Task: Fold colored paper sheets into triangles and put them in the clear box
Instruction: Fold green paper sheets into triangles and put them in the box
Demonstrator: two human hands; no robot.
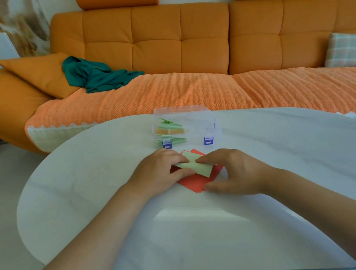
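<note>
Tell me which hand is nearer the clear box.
Left. The left hand sits just in front of the clear box, pinching the green paper; the right hand is further back toward the person, touching that paper.

The box (pixel 189 120) stands on the table (pixel 89 190) behind the paper sheets (pixel 192 183), with the sofa (pixel 161 47) beyond.

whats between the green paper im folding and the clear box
Head view: only the far corner of the red sheet under the green paper, then a bare strip of table before the clear box.
</note>
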